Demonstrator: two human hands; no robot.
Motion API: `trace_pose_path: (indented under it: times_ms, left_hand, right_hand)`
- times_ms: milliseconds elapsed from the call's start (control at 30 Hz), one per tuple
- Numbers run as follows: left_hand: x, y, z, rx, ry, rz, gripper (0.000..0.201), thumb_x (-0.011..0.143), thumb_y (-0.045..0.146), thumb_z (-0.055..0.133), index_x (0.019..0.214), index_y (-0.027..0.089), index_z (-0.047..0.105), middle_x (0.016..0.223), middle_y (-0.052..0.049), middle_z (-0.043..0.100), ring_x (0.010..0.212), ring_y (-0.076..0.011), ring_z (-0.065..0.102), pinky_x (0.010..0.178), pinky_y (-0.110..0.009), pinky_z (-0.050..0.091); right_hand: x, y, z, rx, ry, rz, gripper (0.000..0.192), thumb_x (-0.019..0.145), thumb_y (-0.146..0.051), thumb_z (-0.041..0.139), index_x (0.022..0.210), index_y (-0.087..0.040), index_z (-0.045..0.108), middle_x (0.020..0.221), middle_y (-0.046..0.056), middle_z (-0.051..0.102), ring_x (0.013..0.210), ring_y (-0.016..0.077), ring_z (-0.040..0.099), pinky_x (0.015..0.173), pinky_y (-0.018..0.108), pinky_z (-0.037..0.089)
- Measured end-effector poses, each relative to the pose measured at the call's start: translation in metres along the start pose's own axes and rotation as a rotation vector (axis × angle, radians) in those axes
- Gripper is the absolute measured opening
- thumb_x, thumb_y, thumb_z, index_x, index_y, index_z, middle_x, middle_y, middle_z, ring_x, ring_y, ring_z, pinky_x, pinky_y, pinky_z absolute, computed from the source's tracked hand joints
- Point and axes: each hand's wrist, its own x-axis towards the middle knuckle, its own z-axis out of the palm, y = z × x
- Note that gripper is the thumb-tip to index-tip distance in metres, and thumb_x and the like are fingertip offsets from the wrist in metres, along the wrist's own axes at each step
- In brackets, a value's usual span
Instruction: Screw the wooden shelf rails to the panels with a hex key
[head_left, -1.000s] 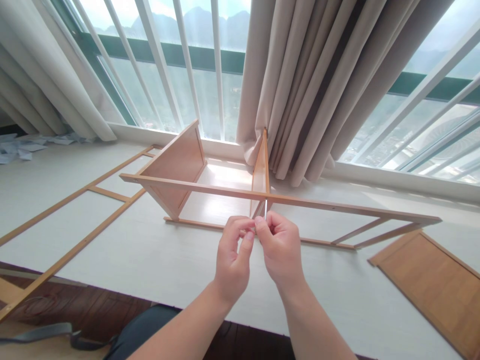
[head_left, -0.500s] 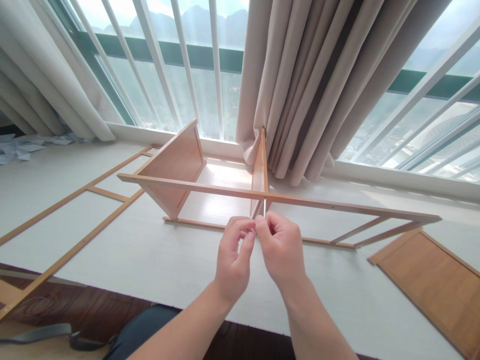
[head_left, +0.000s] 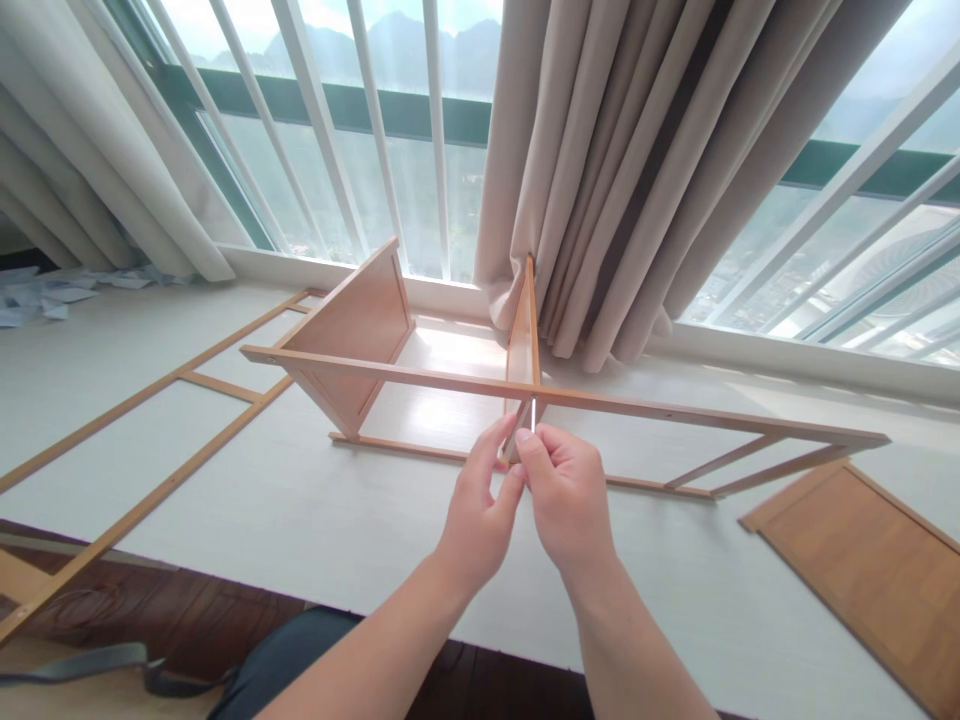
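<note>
My right hand (head_left: 571, 500) is closed in a pinch on a thin, shiny hex key (head_left: 533, 413), most of it hidden in the fingers. Its tip meets the upper rail (head_left: 457, 383) of a light-brown wooden frame, where a shelf panel (head_left: 522, 330) joins it. Close on the left, my left hand (head_left: 484, 510) has its thumb and fingers apart, the fingertips near the right hand and the panel's lower edge. I see nothing held in it. A second panel (head_left: 349, 335) stands slanted at the frame's left end.
Another ladder-like wooden frame (head_left: 161, 490) lies on the left of the white surface (head_left: 300, 540). A loose brown panel (head_left: 870, 570) rests at the right. Curtains (head_left: 600, 170) and a barred window stand behind; paper scraps (head_left: 52, 295) lie far left.
My left hand's fingers have straightened and spread from a curled pose, moving slightly right. The right hand keeps its pinch on the hex key. The view has shifted a little.
</note>
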Motion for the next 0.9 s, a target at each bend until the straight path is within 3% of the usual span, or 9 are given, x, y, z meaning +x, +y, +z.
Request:
trace_pose_path:
  times_ms: [200, 533, 900]
  left_hand:
    - [0.0047, -0.0081, 0.0026, 0.051, -0.085, -0.118, 0.058, 0.101, 0.036, 0.061, 0.157, 0.024, 0.051, 0.164, -0.013, 0.049, 0.152, -0.0320, 0.045, 0.119, -0.051, 0.043]
    - [0.0100, -0.0069, 0.0020, 0.048, -0.077, -0.078, 0.049, 0.098, 0.026, 0.062, 0.146, 0.022, 0.063, 0.157, -0.015, 0.057, 0.143, -0.0337, 0.055, 0.110, -0.049, 0.053]
    - [0.0098, -0.0081, 0.0020, 0.036, -0.095, -0.088, 0.048, 0.099, 0.028, 0.061, 0.147, 0.021, 0.061, 0.161, -0.016, 0.052, 0.146, -0.0340, 0.051, 0.111, -0.049, 0.052]
  right_hand:
    - [-0.0010, 0.0004, 0.0001, 0.035, -0.009, 0.015, 0.045, 0.094, -0.045, 0.055, 0.061, -0.023, 0.035, 0.057, -0.006, 0.031, 0.056, 0.0108, 0.029, 0.052, 0.026, 0.025]
    - [0.0005, 0.0045, 0.0031, 0.250, -0.063, 0.047, 0.045, 0.095, -0.044, 0.058, 0.058, -0.023, 0.044, 0.050, -0.008, 0.033, 0.050, 0.0100, 0.028, 0.048, 0.026, 0.025]
    - [0.0005, 0.0084, 0.0031, 0.343, -0.086, 0.063, 0.045, 0.095, -0.042, 0.061, 0.058, -0.022, 0.044, 0.050, -0.008, 0.035, 0.050, 0.0092, 0.028, 0.050, 0.027, 0.025]
